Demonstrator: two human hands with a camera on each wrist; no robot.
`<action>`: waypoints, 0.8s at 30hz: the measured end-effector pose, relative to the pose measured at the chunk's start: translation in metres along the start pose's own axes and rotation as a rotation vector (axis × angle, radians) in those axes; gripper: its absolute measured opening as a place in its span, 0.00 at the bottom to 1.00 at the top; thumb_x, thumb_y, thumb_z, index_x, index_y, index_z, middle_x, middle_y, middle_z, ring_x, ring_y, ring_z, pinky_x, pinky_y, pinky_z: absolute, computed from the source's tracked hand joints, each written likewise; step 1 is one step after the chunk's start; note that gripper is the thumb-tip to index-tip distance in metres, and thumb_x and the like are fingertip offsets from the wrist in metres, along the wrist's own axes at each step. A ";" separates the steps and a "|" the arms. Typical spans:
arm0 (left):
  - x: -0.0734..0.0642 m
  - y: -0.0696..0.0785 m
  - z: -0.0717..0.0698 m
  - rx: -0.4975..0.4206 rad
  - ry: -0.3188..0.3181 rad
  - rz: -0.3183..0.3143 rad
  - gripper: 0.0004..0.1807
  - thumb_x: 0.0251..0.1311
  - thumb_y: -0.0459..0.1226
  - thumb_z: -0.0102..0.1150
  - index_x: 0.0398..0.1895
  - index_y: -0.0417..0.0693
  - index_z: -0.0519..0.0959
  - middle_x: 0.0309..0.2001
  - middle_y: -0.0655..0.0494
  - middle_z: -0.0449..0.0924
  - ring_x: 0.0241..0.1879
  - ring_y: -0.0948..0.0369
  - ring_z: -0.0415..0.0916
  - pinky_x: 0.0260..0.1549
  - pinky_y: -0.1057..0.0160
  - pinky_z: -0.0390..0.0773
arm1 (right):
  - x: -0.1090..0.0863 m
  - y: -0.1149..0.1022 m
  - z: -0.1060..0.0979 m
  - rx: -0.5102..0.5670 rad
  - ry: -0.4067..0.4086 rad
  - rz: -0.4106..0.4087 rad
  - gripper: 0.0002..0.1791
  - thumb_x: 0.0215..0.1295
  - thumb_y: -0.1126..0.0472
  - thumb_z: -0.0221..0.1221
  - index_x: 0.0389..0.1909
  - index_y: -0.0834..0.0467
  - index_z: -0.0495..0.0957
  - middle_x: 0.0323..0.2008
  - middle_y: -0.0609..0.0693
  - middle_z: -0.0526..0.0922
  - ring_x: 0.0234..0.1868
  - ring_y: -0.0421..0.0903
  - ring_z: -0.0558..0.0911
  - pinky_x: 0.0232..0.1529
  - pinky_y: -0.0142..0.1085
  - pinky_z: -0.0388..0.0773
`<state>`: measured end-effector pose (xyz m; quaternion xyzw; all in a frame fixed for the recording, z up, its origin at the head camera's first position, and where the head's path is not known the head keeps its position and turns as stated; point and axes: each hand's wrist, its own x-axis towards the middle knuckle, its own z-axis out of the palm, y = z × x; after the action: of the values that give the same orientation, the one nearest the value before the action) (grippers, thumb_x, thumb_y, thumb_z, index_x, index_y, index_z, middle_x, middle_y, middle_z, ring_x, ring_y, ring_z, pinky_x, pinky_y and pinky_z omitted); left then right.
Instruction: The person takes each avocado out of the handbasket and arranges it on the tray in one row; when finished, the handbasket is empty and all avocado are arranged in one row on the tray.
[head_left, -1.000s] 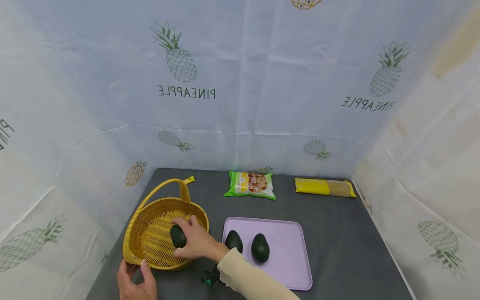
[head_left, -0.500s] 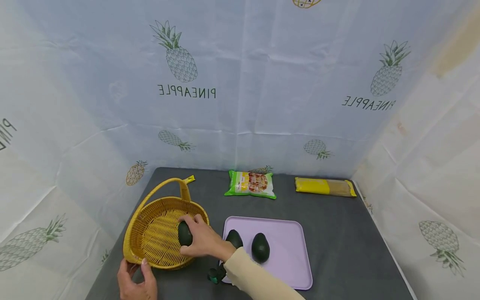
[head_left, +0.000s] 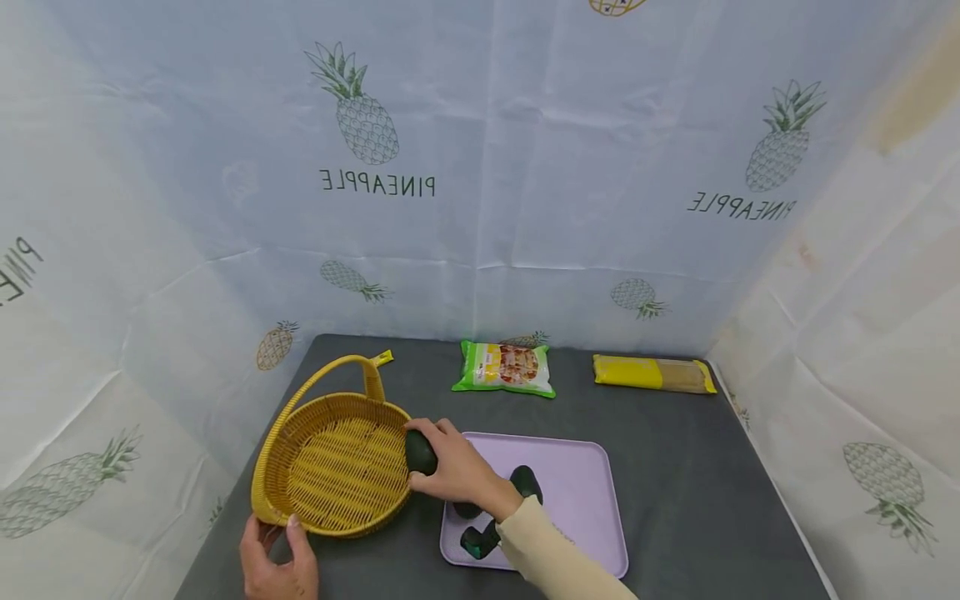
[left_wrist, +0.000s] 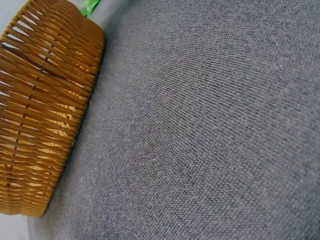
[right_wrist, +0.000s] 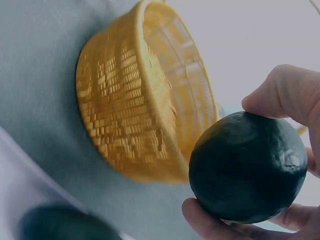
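Observation:
A dark green avocado (head_left: 420,452) is in my right hand (head_left: 463,477), gripped between thumb and fingers just above the right rim of a yellow woven basket (head_left: 345,475). The right wrist view shows the rounded avocado (right_wrist: 247,167) up close, with the basket (right_wrist: 112,95) beyond it. At the basket's near left side, by the foot of its arched handle, my left hand (head_left: 279,565) holds on with thumb and fingers. Its fingers are out of sight in the left wrist view, where the basket wall (left_wrist: 42,100) shows. Two more avocados lie on the tray, partly hidden by my right arm.
The lilac tray (head_left: 577,500) lies right of the basket on a dark grey table (head_left: 675,492). A green and white food packet (head_left: 504,368) and a yellow packet (head_left: 654,373) lie at the back. A small yellow item (head_left: 383,357) sits behind the basket handle.
My right hand has moved right with the avocado, from over the basket's inside to its right rim, near the tray. The left hand keeps its place on the basket.

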<state>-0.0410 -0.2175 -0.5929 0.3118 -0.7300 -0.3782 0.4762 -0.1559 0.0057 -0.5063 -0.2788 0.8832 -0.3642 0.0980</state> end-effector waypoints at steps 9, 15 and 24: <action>0.000 -0.001 0.002 -0.019 0.024 -0.001 0.25 0.63 0.29 0.64 0.64 0.37 0.76 0.47 0.41 0.79 0.45 0.88 0.64 0.44 0.84 0.65 | -0.024 0.031 -0.026 0.004 0.132 0.048 0.37 0.60 0.52 0.65 0.71 0.36 0.65 0.56 0.54 0.74 0.38 0.44 0.77 0.33 0.35 0.76; 0.001 -0.003 0.002 -0.028 0.037 0.012 0.24 0.62 0.29 0.64 0.63 0.36 0.76 0.46 0.44 0.79 0.45 0.89 0.65 0.43 0.84 0.65 | -0.036 0.041 -0.035 -0.027 0.191 0.075 0.37 0.59 0.53 0.66 0.71 0.40 0.66 0.53 0.53 0.76 0.35 0.43 0.76 0.31 0.35 0.75; 0.001 -0.004 0.002 -0.028 0.030 0.010 0.25 0.62 0.29 0.64 0.63 0.36 0.76 0.48 0.38 0.80 0.45 0.89 0.65 0.44 0.85 0.65 | -0.057 0.060 -0.055 -0.048 0.276 0.173 0.39 0.56 0.55 0.67 0.70 0.46 0.67 0.52 0.55 0.77 0.35 0.45 0.76 0.30 0.36 0.76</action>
<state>-0.0428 -0.2199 -0.5962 0.3070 -0.7190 -0.3813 0.4933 -0.1547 0.1045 -0.5104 -0.1514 0.9173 -0.3682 -0.0001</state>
